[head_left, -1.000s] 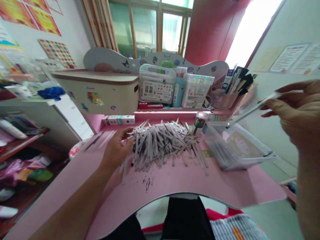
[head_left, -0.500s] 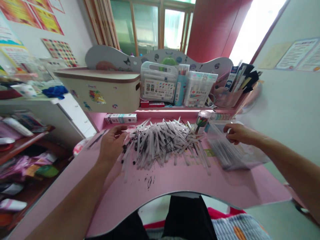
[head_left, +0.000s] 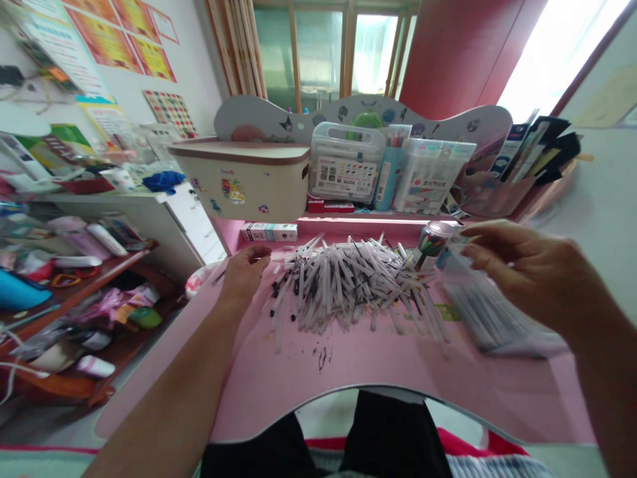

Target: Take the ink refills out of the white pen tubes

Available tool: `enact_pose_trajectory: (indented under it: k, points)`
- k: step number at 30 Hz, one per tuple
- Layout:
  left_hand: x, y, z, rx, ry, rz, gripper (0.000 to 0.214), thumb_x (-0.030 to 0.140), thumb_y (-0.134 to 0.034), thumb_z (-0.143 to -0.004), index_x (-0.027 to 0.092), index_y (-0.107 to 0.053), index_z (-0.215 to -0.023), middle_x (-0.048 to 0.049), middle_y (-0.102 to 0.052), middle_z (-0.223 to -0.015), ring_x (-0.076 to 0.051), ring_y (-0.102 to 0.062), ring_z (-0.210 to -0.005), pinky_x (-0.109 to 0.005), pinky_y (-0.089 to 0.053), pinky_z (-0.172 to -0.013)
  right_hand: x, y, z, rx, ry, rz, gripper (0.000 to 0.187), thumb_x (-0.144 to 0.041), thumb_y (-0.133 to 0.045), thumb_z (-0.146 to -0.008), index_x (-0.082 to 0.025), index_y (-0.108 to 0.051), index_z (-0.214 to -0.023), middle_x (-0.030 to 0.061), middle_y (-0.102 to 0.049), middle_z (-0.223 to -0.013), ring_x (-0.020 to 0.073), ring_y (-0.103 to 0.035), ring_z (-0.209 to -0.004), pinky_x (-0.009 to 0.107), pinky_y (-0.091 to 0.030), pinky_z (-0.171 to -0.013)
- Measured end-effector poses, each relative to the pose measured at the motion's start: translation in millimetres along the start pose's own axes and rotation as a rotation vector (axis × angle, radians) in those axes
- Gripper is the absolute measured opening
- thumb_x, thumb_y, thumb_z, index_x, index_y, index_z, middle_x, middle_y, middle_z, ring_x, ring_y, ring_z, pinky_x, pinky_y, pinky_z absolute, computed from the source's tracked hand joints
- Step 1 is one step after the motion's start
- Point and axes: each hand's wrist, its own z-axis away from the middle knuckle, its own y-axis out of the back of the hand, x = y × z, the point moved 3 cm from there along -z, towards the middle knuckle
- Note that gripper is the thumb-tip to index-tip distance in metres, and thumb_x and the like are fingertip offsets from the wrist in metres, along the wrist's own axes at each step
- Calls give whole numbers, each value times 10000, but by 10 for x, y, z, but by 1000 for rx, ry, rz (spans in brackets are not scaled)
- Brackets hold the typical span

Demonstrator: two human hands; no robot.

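A big heap of thin white translucent pen-like tubes [head_left: 343, 279], several with black ends, lies on the pink desk [head_left: 398, 378]. At the heap's left edge is my left hand [head_left: 246, 269], its fingers curled together. Something thin and pale shows at those fingertips, too small to name. My right hand [head_left: 527, 265] hovers over a clear plastic box [head_left: 478, 305] to the right of the heap. Its thumb and fingers are apart, and I see nothing between them. Similar tubes lie in the box, partly covered by the hand.
Behind the heap stands a clear jar [head_left: 432, 242] with coloured contents. A white carton [head_left: 271, 231] lies under the shelf. On the shelf are a beige bin [head_left: 243, 179], a clear marker case [head_left: 346, 162] and a pen holder [head_left: 497, 192]. Black marks [head_left: 323, 357] dot the desk front.
The view has turned left. My right hand has come nearer to me over the box, and its fingers have straightened. My left hand remains beside the heap.
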Motion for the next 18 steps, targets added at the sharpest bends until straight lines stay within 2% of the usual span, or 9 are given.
enact_pose_trajectory:
  k: [2, 4, 7, 9, 13, 18]
  points:
    - [-15, 42, -28, -26, -5, -67, 384, 396, -627, -681, 134, -726, -945, -84, -734, -842, -207, -642, -725, -319, -499, -680, -318, -278, 102, -69, 164, -77, 202, -299, -600, -872, -214, -716, -1013, 48, -741, -816, 178, -676, -655, 298, -523, -633]
    - [-21, 62, -44, -69, -18, -142, 330, 386, -653, -661, 156, -734, -883, -85, -745, -847, -220, -657, -745, -331, -503, -715, -526, -629, 216, -153, 248, -149, 188, -237, -555, -908, -215, -705, -1020, 65, -750, -907, 185, -698, -755, 301, -539, -716]
    - [-21, 43, -37, -166, -38, -254, 190, 337, -668, -634, 194, -725, -745, -71, -754, -791, -230, -669, -732, -332, -499, -735, -672, -1129, 399, -222, 317, -227, 231, -174, -498, -935, -202, -680, -1075, 78, -740, -932, 187, -696, -797, 291, -534, -723]
    - [-24, 16, -23, -224, -48, -324, 128, 309, -655, -633, 209, -714, -688, -63, -754, -753, -236, -671, -717, -328, -490, -722, -700, -1362, 521, -194, 386, -254, 261, -134, -472, -927, -192, -673, -1085, 78, -727, -868, 184, -681, -759, 290, -526, -694]
    - [-53, -24, -7, -296, -53, -446, 89, 270, -639, -622, 216, -707, -637, -67, -748, -711, -250, -671, -702, -332, -471, -704, -654, -1564, 699, -106, 451, -272, 294, -92, -463, -901, -170, -649, -1115, 76, -703, -799, 183, -658, -697, 293, -524, -649]
    - [-37, -56, 17, -348, -67, -526, 140, 288, -609, -662, 217, -727, -687, -73, -759, -767, -261, -682, -758, -331, -460, -714, -581, -1577, 756, -65, 414, -265, 335, -73, -470, -889, -178, -616, -1172, 91, -717, -852, 201, -682, -744, 316, -550, -678]
